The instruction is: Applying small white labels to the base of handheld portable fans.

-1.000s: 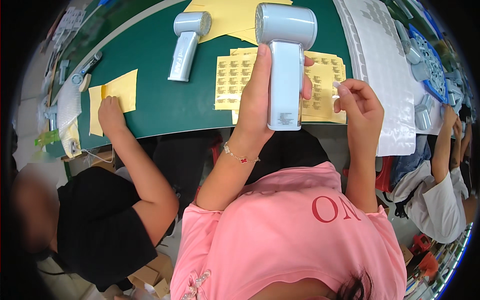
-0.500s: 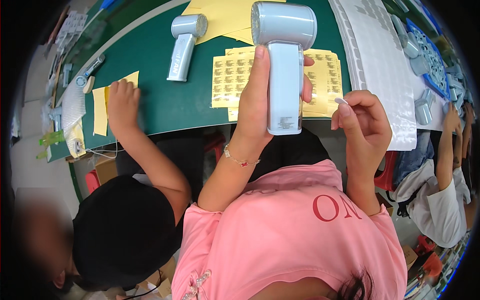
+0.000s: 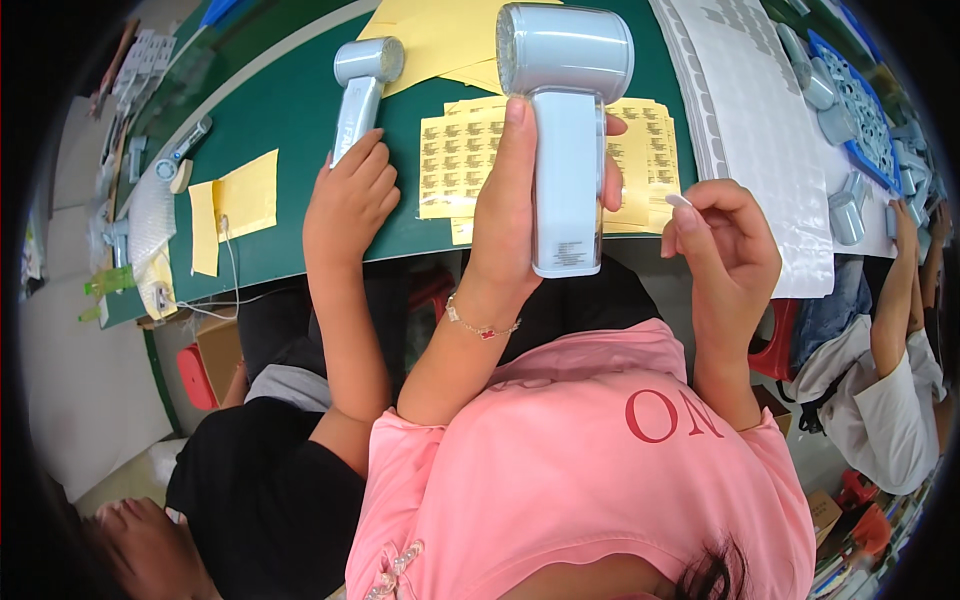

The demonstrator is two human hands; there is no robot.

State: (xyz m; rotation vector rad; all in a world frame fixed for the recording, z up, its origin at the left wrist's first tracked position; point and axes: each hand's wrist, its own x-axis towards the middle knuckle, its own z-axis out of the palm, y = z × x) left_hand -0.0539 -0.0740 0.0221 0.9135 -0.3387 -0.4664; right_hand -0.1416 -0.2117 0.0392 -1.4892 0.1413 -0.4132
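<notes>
My left hand (image 3: 497,215) is closed around the handle of a light blue handheld fan (image 3: 567,170), upright with its round head at the top. Small dark print shows near the foot of the handle. Off to the right, my right hand (image 3: 735,240) is apart from the fan. Its thumb and forefinger pinch a small white label (image 3: 678,201), partly hidden by the fingers. Behind the fan lie yellow label sheets (image 3: 460,160) on the green table (image 3: 300,215).
At left, a co-worker's hand (image 3: 352,205) is on a second handheld fan (image 3: 370,62). Yellow backing sheets (image 3: 440,35) lie at the far side. White sheeting (image 3: 765,150) covers the right side, beside a blue tray of parts (image 3: 850,105). Another person's arm (image 3: 897,275) reaches in there.
The co-worker's hand has moved right, from the yellow paper to the second fan, and that person's head has shifted down. My hands, the fan and the label stay nearly in place.
</notes>
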